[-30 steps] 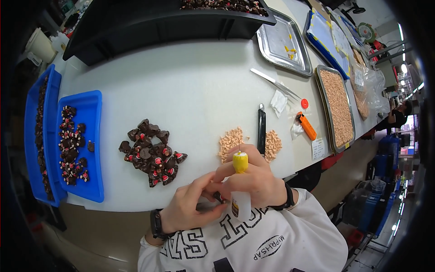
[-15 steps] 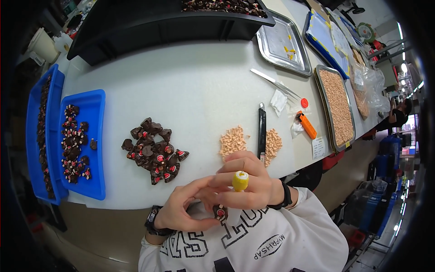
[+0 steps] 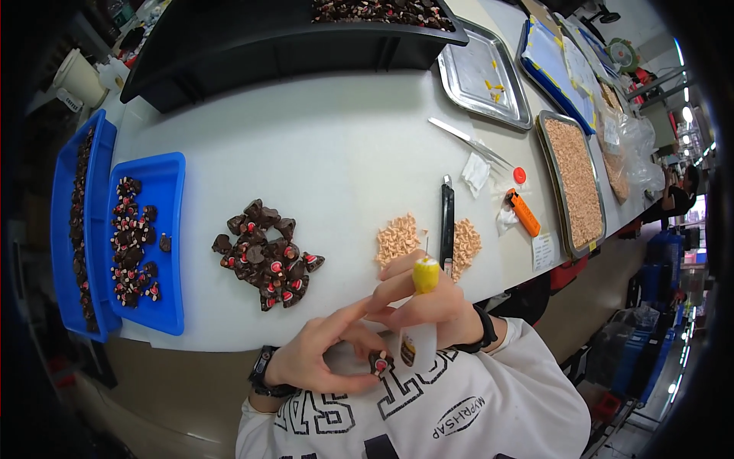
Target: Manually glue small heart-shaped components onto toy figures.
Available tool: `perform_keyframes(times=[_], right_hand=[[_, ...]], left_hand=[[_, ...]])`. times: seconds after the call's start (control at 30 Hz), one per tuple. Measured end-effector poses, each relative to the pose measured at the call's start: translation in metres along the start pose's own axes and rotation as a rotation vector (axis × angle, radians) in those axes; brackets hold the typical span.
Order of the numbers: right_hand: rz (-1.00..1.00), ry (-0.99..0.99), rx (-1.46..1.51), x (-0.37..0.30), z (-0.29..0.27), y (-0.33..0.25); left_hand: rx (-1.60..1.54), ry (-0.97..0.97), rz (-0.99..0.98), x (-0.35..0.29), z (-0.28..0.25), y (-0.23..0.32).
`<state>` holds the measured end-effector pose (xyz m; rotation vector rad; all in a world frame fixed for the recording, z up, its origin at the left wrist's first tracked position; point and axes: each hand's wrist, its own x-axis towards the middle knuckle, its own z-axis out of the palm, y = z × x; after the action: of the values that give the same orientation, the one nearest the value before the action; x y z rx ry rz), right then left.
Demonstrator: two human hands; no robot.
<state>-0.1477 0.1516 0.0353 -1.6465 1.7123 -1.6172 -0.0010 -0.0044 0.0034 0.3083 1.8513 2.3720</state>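
Left hand (image 3: 321,353) has a dark piece (image 3: 380,364) pinched between thumb and fingers, in front of white shirt (image 3: 520,390). Right hand (image 3: 443,306) gripping bottle (image 3: 426,277), yellow end up. Hands close together; can't tell if touching. Dark pile (image 3: 267,260) on counter (image 3: 329,161), ahead and left.

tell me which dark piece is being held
The dark piece in the left hand; those in the pile, blue trays and black bin aren't held.

Pale bucket (image 3: 82,79) is standing at ten o'clock. Steel tray (image 3: 465,63) is holding yellow scraps (image 3: 495,98) at one. Clear plastic bag (image 3: 639,157) is lying between two and three.
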Motion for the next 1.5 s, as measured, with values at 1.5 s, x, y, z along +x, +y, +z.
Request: perform_keyframes(times=[1.5], right_hand=[[0.105,0.080,0.185,-0.008,0.013,0.005]], left_hand=[[0.417,0.605,0.370,0.007,0.012,-0.010]])
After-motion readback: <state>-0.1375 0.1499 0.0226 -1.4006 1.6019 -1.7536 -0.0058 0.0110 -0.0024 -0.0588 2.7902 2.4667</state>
